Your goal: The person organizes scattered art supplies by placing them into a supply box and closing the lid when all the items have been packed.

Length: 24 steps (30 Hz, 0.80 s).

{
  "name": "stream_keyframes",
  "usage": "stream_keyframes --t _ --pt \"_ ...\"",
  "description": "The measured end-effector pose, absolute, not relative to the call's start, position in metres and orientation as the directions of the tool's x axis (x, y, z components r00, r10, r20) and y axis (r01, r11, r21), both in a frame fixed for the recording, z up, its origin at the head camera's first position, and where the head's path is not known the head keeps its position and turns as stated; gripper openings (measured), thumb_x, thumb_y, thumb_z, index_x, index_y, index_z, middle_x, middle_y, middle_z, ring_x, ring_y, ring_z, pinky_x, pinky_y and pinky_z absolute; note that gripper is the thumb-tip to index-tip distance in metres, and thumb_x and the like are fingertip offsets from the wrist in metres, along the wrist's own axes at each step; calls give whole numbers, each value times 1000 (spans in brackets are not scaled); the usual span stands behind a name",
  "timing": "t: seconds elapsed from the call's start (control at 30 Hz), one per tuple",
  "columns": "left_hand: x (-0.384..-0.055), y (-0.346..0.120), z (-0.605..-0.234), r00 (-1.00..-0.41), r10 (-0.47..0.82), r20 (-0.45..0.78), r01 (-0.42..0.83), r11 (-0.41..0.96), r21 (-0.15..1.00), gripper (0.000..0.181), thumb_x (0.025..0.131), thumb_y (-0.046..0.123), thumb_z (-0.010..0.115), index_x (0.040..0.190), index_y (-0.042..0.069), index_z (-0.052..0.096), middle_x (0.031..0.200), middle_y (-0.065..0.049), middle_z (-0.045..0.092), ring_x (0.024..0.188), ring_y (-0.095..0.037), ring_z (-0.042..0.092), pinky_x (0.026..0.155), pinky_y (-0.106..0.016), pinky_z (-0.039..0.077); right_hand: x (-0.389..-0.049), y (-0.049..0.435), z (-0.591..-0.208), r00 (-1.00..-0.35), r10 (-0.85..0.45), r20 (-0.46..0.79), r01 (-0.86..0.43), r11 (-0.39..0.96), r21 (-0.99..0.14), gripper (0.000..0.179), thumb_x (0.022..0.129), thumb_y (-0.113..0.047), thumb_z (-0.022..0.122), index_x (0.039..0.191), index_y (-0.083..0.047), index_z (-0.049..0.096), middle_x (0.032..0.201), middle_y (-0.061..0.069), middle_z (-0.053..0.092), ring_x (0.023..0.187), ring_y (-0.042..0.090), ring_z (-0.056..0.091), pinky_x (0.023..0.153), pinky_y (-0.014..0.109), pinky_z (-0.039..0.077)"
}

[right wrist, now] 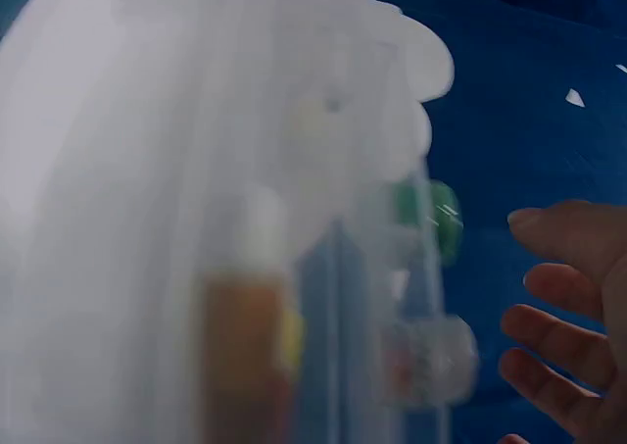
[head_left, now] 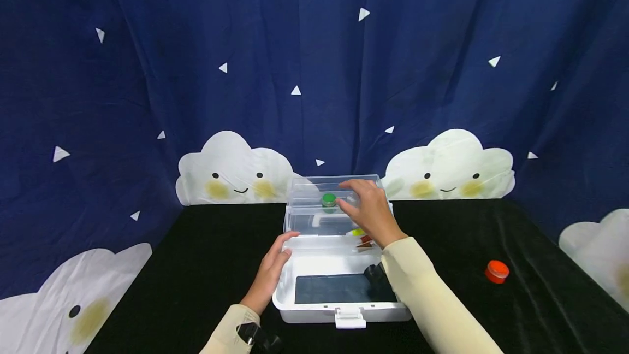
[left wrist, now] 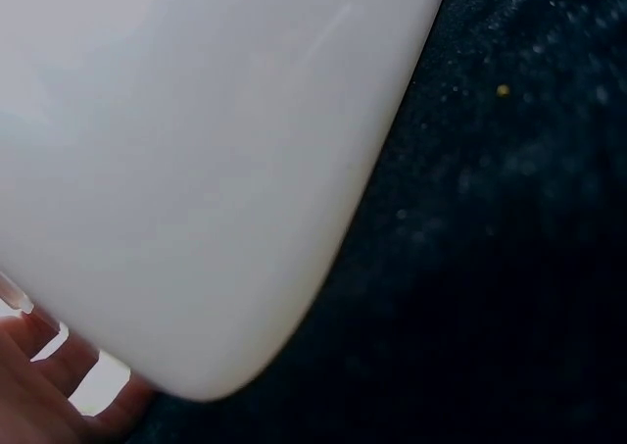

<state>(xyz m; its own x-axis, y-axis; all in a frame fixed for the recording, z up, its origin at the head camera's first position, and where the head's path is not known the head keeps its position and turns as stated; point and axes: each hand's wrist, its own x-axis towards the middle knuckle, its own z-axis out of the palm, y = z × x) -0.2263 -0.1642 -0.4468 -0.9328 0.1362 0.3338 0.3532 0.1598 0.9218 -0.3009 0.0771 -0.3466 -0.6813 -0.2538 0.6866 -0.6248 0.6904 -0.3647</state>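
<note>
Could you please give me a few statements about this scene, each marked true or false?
1. The red jar sits outside the box. True.
2. The left hand touches the box. True.
3. The green jar is left of the right hand in the head view. True.
4. The right hand grips the green jar. False: that hand holds nothing.
5. The box is closed. False: it stands open.
6. The red jar is left of the box. False: it is to the right.
</note>
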Motion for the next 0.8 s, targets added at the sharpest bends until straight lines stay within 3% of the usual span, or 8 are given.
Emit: stream_keyframes --t 0.07,0.2,0.5,0.8 --pt "-226 -164 -446 -933 137 333 353 165 921 38 100 7 40 137 12 50 140 -7 50 123 -24 46 105 -51 30 -298 87 -340 -720 -245 650 -601 688 -407 34 83 -23 76 114 -10 68 117 6 67 111 26 56 96 46 42" --pt "-232 -165 -456 -928 130 350 368 157 916 38 101 12 40 137 18 50 141 -4 49 124 -23 46 105 -51 30 -292 106 -332 -777 -209 594 -546 693 -471 38 85 -26 74 120 -11 66 122 6 64 117 26 53 100 47 39" --pt "-232 -166 -459 -937 130 324 342 163 925 36 101 16 41 134 24 52 135 1 53 116 -20 51 101 -48 35 -286 148 -335 -787 -131 603 -496 716 -491 41 84 -24 75 121 -10 65 124 8 63 118 28 53 100 49 39" --pt "-231 -165 -460 -937 128 325 342 156 927 37 101 14 41 135 24 51 138 1 51 119 -21 49 104 -50 32 -279 194 -339 -824 -29 565 -430 683 -591 43 84 -36 74 119 -12 66 119 13 65 112 32 57 93 54 40"
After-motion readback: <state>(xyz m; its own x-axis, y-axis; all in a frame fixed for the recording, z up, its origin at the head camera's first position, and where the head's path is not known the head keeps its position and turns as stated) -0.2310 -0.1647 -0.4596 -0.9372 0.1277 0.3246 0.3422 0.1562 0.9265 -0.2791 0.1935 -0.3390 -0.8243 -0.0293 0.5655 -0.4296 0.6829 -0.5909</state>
